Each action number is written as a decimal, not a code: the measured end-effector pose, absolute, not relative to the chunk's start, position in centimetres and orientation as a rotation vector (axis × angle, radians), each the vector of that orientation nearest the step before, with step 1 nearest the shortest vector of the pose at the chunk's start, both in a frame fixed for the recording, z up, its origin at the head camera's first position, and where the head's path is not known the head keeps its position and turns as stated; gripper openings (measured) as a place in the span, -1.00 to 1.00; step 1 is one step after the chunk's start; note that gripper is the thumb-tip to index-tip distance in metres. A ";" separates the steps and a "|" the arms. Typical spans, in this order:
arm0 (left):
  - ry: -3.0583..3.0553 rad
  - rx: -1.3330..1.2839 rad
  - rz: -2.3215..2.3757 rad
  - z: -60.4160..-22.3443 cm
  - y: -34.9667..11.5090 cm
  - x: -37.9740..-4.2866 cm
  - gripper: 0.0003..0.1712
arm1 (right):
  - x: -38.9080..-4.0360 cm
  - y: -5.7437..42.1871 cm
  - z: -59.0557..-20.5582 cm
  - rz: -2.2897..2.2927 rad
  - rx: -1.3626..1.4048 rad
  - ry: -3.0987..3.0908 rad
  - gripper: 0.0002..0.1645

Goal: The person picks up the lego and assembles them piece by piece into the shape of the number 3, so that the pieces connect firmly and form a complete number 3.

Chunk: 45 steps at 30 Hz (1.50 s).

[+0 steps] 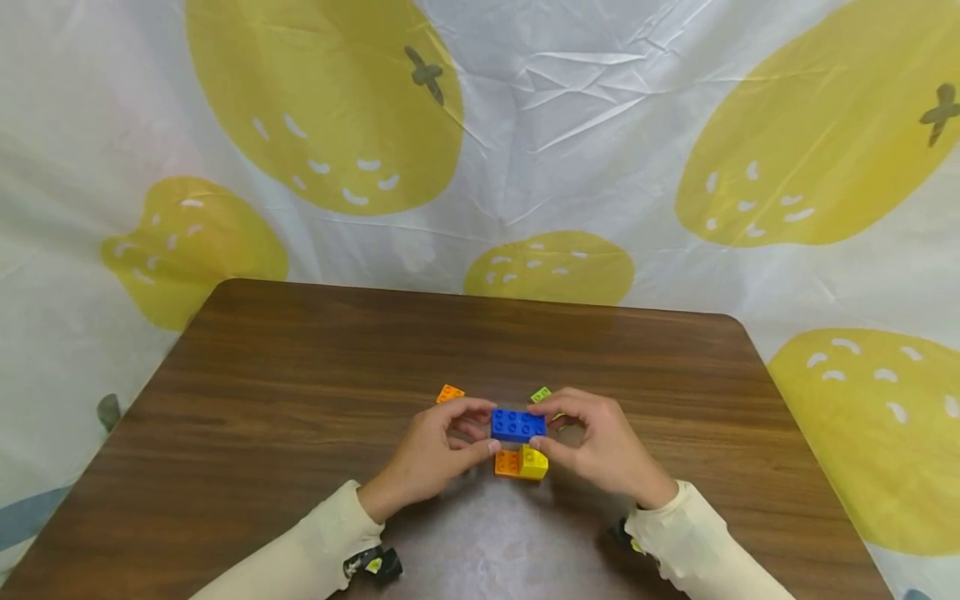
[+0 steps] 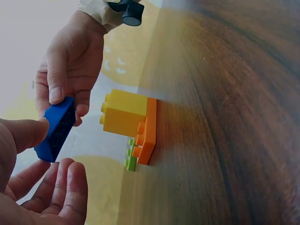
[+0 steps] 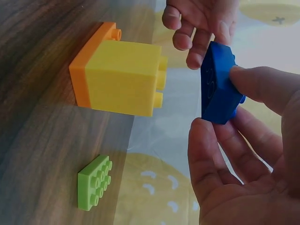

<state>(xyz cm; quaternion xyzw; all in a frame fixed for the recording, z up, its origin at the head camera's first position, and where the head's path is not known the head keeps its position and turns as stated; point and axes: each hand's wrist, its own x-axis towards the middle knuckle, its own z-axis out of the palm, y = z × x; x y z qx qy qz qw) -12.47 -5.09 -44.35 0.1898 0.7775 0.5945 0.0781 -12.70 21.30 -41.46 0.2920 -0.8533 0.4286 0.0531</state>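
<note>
A blue eight-stud toy brick [image 1: 517, 425] is held up between both hands, studs upward in the head view. My left hand [image 1: 441, 454] pinches its left end between thumb and fingers. The right end is in the grip of my right hand [image 1: 600, 437], its thumb [image 3: 262, 86] on the brick's side and fingertips along the opposite side. Beneath the blue brick, a yellow brick [image 3: 123, 77] is stacked on one end of a flat orange brick [image 2: 151, 133] on the table. That orange brick's other end shows bare studs in the left wrist view.
A flat lime green brick [image 3: 95, 183] lies beyond the stack, partly hidden by the right hand in the head view. Another orange brick [image 1: 449, 392] lies behind the left hand. The brown wooden table [image 1: 360, 350] backs onto a lemon-print cloth [image 1: 510, 150].
</note>
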 end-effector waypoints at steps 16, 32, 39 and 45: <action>2.294 0.547 1.789 -44.8 -5.0 -12.2 -0.60 | -12.0 21.7 -42.2 1.329 0.893 -2.594 -0.61; 2.288 0.584 1.731 -45.2 -5.3 -12.4 -0.60 | -11.8 21.9 -42.8 1.356 0.874 -2.618 -0.60; 2.266 0.577 1.729 -45.4 -5.3 -12.3 -0.61 | -11.7 21.9 -43.1 1.328 0.873 -2.634 -0.60; 2.276 0.593 1.697 -45.7 -5.3 -12.3 -0.60 | -11.6 21.9 -43.4 1.310 0.861 -2.660 -0.60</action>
